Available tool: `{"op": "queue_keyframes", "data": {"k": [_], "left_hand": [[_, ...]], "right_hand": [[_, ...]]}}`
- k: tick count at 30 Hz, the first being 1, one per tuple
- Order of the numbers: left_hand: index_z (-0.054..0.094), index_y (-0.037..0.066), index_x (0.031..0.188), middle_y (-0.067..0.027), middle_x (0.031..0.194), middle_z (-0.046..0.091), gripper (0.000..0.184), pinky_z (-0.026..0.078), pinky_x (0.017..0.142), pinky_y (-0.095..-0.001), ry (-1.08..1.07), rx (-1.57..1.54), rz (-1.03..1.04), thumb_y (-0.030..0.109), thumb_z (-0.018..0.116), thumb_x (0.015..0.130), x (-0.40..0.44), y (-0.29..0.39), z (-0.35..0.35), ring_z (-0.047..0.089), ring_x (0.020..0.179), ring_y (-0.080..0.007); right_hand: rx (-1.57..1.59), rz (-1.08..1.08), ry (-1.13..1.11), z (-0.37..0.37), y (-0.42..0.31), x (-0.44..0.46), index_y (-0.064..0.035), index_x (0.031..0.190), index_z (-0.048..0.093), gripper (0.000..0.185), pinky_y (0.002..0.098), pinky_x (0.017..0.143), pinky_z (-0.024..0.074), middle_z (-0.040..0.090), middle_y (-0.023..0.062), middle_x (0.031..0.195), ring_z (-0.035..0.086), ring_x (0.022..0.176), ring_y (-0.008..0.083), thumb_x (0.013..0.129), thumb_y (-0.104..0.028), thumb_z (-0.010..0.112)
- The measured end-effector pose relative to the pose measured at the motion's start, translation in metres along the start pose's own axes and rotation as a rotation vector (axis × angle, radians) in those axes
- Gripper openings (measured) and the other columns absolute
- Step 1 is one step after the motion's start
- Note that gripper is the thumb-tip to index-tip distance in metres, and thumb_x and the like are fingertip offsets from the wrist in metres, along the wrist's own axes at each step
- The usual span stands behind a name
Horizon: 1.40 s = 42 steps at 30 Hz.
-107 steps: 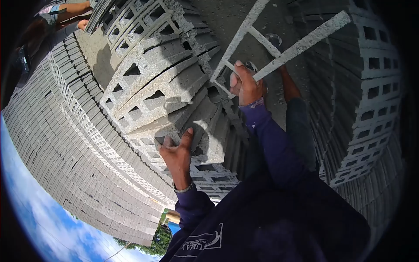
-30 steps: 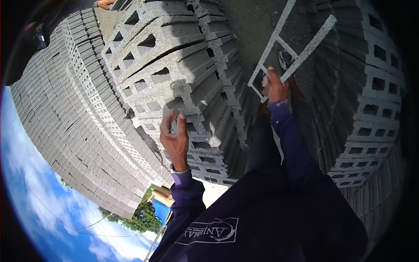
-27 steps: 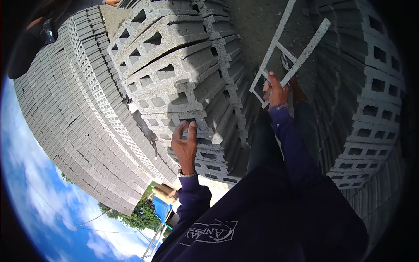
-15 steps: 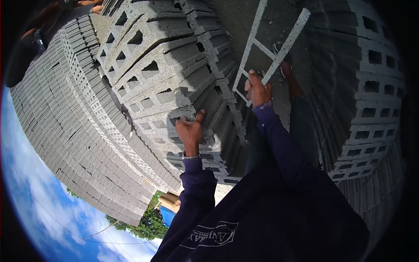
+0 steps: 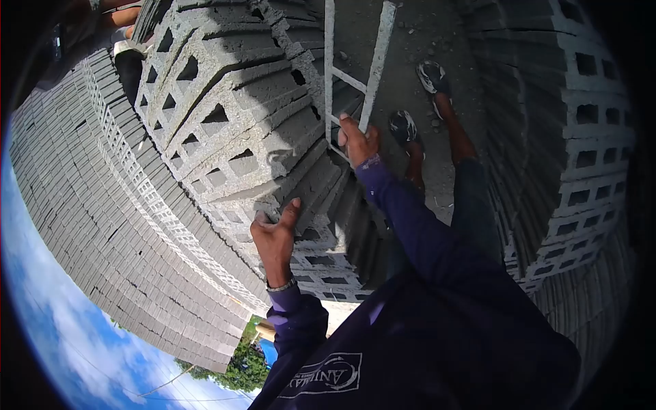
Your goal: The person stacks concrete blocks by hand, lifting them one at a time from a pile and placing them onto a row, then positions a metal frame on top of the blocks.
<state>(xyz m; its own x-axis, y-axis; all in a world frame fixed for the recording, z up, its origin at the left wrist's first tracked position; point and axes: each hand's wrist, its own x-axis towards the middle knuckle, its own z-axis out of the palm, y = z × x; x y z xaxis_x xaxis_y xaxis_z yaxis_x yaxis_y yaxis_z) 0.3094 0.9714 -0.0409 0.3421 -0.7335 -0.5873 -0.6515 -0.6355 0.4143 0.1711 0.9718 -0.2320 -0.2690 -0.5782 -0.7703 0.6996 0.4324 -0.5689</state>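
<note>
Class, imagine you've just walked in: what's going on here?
A person in a dark purple-blue long-sleeved top stands between stacks of grey hollow concrete blocks. The right hand grips a pale, rough-coated, ladder-like frame, its long bars pointing away from the body. The left hand is at a block's edge in the nearest stack on the left; whether it bears weight is unclear.

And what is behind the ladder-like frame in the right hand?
Between its bars, ground and hollow concrete blocks show; what the bars and right hand cover cannot be seen.
</note>
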Motion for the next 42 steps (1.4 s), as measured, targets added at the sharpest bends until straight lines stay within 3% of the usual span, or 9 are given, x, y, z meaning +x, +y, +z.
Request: {"op": "queue_keyframes", "data": {"k": [8, 14, 19, 23, 27, 31, 36, 39, 42], "left_hand": [[0.064, -0.013, 0.092, -0.0117, 0.085, 0.067, 0.041, 0.047, 0.071, -0.0284, 0.045, 0.009, 0.013, 0.022, 0.079, 0.078, 0.009, -0.008, 0.010, 0.059, 0.074, -0.0170], [0.064, -0.014, 0.089, -0.0127, 0.083, 0.067, 0.042, 0.047, 0.069, -0.0291, 0.020, 0.000, 0.027, 0.023, 0.080, 0.077, 0.007, -0.008, 0.009, 0.059, 0.072, -0.0172], [0.067, -0.012, 0.093, -0.0122, 0.086, 0.070, 0.039, 0.049, 0.071, -0.0301, -0.004, -0.056, 0.030, 0.020, 0.080, 0.078, 0.014, -0.020, 0.013, 0.062, 0.075, -0.0178], [0.067, -0.009, 0.099, -0.0122, 0.090, 0.069, 0.040, 0.049, 0.073, -0.0301, 0.019, 0.407, 0.239, 0.028, 0.075, 0.085, 0.035, -0.052, 0.038, 0.061, 0.078, -0.0167], [0.067, -0.008, 0.100, -0.0124, 0.087, 0.069, 0.043, 0.048, 0.073, -0.0306, 0.224, 0.127, 0.414, 0.033, 0.070, 0.089, -0.007, -0.050, 0.002, 0.060, 0.078, -0.0161], [0.068, -0.007, 0.100, -0.0201, 0.091, 0.070, 0.042, 0.050, 0.081, -0.0378, 0.244, 0.026, 0.047, 0.033, 0.070, 0.088, -0.066, -0.061, -0.018, 0.066, 0.083, -0.0279], [0.067, -0.012, 0.092, -0.0302, 0.094, 0.066, 0.063, 0.038, 0.102, -0.0510, 0.319, 0.611, 0.464, 0.049, 0.073, 0.078, -0.061, -0.094, 0.053, 0.063, 0.094, -0.0438], [0.067, -0.014, 0.088, -0.0328, 0.094, 0.065, 0.066, 0.036, 0.103, -0.0524, 0.109, 0.703, 0.021, 0.051, 0.073, 0.077, -0.044, -0.081, 0.068, 0.060, 0.099, -0.0450], [0.066, -0.015, 0.084, -0.0333, 0.088, 0.065, 0.069, 0.035, 0.105, -0.0502, 0.262, 0.595, 0.117, 0.053, 0.075, 0.073, -0.042, -0.105, 0.070, 0.061, 0.094, -0.0460]], "right_hand": [[-0.024, 0.000, 0.012, -0.037, -0.087, -0.008, -0.0055, 0.055, 0.049, 0.050, 0.0309, 0.051, 0.0328, 0.044, -0.0002, 0.050, 0.043, 0.048, 0.0125, 0.089, -0.041, 0.058], [-0.051, -0.130, 0.030, 0.007, 0.030, 0.021, -0.0087, 0.052, 0.045, 0.050, 0.0295, 0.043, 0.0269, 0.039, -0.0024, 0.048, 0.036, 0.040, 0.0105, 0.086, -0.041, 0.063], [-0.046, -0.037, -0.002, -0.021, -0.027, 0.003, -0.0082, 0.053, 0.047, 0.049, 0.0288, 0.043, 0.0257, 0.039, -0.0021, 0.048, 0.034, 0.040, 0.0090, 0.086, -0.040, 0.064], [-0.083, 0.013, 0.074, -0.064, -0.060, -0.015, -0.0055, 0.055, 0.050, 0.049, 0.0315, 0.043, 0.0316, 0.041, 0.0014, 0.046, 0.039, 0.039, 0.0128, 0.087, -0.041, 0.060], [-0.060, 0.074, 0.165, -0.104, -0.081, -0.043, -0.0058, 0.062, 0.054, 0.041, 0.0295, 0.041, 0.0321, 0.043, -0.0001, 0.051, 0.038, 0.036, 0.0118, 0.085, -0.038, 0.066], [-0.105, 0.070, 0.161, -0.125, -0.074, -0.052, -0.0066, 0.059, 0.052, 0.042, 0.0272, 0.040, 0.0267, 0.040, -0.0006, 0.049, 0.037, 0.038, 0.0102, 0.087, -0.035, 0.064], [-0.054, 0.188, 0.095, -0.145, -0.061, -0.065, -0.0082, 0.060, 0.052, 0.042, 0.0281, 0.040, 0.0271, 0.043, -0.0001, 0.050, 0.036, 0.037, 0.0107, 0.089, -0.037, 0.063], [-0.049, 0.210, 0.130, -0.147, -0.060, -0.075, -0.0075, 0.060, 0.053, 0.043, 0.0293, 0.041, 0.0281, 0.044, -0.0002, 0.050, 0.037, 0.037, 0.0112, 0.089, -0.038, 0.062], [-0.120, 0.183, 0.154, -0.148, -0.047, -0.078, -0.0069, 0.057, 0.052, 0.048, 0.0291, 0.041, 0.0283, 0.042, -0.0007, 0.046, 0.037, 0.037, 0.0117, 0.088, -0.042, 0.062]]}}
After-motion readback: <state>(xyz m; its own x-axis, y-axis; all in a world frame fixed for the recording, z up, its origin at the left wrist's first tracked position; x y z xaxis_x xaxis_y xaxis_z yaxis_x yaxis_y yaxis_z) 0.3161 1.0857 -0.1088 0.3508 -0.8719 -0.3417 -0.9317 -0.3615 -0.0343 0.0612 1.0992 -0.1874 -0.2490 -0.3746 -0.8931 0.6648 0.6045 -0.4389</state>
